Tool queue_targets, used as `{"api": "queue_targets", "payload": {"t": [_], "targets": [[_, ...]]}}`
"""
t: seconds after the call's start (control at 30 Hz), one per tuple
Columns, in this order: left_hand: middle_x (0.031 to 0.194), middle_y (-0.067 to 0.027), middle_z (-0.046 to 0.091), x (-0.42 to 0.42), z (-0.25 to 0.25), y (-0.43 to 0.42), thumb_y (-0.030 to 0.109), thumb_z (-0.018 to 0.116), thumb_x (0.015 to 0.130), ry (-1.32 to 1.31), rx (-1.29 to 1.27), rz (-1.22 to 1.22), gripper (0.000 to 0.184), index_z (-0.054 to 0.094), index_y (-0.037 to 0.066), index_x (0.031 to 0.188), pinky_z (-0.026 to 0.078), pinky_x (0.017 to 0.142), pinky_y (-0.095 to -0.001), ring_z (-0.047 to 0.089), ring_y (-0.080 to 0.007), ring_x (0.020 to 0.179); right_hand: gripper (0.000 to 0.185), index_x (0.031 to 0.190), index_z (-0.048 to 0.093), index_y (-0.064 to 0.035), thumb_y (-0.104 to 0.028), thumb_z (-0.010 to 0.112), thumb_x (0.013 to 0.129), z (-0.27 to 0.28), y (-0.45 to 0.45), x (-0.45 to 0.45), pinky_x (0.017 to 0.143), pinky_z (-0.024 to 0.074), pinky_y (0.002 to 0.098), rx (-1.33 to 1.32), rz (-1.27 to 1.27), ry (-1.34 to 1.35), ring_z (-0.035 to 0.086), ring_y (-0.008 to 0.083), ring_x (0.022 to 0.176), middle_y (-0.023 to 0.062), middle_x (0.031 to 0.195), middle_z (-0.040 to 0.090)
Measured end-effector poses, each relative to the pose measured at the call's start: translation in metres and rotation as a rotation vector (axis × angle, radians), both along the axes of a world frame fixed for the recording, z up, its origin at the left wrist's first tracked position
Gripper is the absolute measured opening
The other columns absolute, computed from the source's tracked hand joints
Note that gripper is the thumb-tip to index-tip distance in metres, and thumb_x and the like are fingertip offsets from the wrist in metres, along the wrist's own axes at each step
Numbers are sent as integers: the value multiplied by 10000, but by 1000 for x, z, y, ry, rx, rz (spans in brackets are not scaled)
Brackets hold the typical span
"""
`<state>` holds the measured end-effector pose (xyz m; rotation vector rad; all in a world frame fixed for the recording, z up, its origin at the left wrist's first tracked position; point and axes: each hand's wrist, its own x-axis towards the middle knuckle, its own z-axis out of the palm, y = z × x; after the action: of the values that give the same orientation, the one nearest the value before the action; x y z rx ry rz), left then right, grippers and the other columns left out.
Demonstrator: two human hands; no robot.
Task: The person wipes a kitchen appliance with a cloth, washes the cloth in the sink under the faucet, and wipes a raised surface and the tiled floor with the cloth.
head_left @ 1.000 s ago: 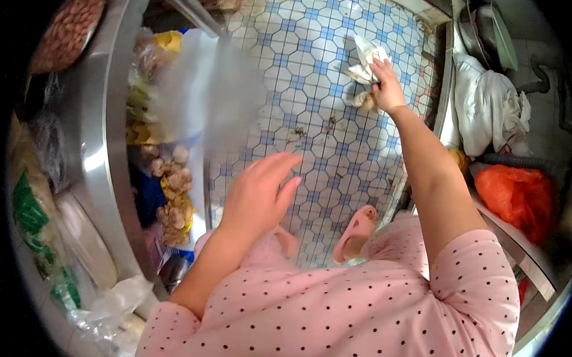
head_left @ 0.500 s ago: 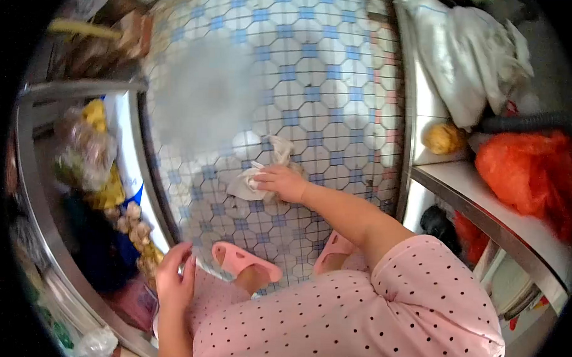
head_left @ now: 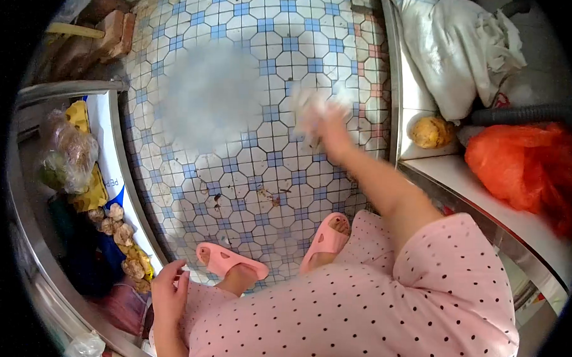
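Observation:
My right hand [head_left: 330, 126] reaches down over the tiled floor [head_left: 236, 170], closed on a crumpled white rag [head_left: 307, 110]. Motion blurs both the fingers and the rag, so its exact material is hard to tell. My left hand [head_left: 170, 293] hangs beside my knee with its fingers loosely bent and apart, holding nothing. It is close to the shelf at left, near several garlic bulbs [head_left: 123, 234]. Dark scraps of dirt [head_left: 274, 197] lie on the tiles between my feet and my right hand.
Pink slippers [head_left: 232, 262] are on my feet. At left, a metal rack [head_left: 34, 258] holds a plastic bag of produce [head_left: 73, 152]. On the right shelf [head_left: 434, 171] are a white sack [head_left: 441, 58], a yellowish round item [head_left: 431, 132] and a red bag [head_left: 519, 168].
My right hand has moved forward and to the right with the rag. The dark scraps, covered before, now show on the tiles. My left hand has barely moved.

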<state>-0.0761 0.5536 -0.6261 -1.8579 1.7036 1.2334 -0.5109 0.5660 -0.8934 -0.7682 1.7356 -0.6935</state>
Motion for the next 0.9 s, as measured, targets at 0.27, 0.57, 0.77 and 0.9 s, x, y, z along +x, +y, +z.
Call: {"api": "queue_targets", "payload": {"t": [0.27,0.57,0.77,0.9], "targets": [[1112,-182,659,-23,10,-17,2,645,808,304,-231,-180,317,642,7,1124,505,869,-384,647,-333,988,522,1388,434,-91,-179,583,895,18,21,-1,966,478,409,-224,-58,-196,569,334,1080,159,1336,462],[1055,-168,665,-3,-10,-9,33,655,834,145,-116,-127,305,633,3,1137,518,774,-352,650,-275,864,608,1439,424,-135,-11,495,848,-47,72,-51,1071,402,393,278,109,1057,427,357,1311,75,1579,235],[1116,-186,656,-13,10,-16,37,661,824,213,-168,-234,330,629,16,1152,498,884,-395,633,-350,1018,458,1349,529,-171,-184,580,894,-1,81,71,1053,425,400,-7,526,649,455,339,1279,82,1460,427],[1150,-195,648,-13,18,-17,26,664,804,340,-201,-202,347,634,18,1150,476,942,-415,607,-382,1094,445,1315,538,-120,-172,584,875,-12,77,27,1046,428,439,-98,373,679,444,365,1274,144,1447,425]]}}
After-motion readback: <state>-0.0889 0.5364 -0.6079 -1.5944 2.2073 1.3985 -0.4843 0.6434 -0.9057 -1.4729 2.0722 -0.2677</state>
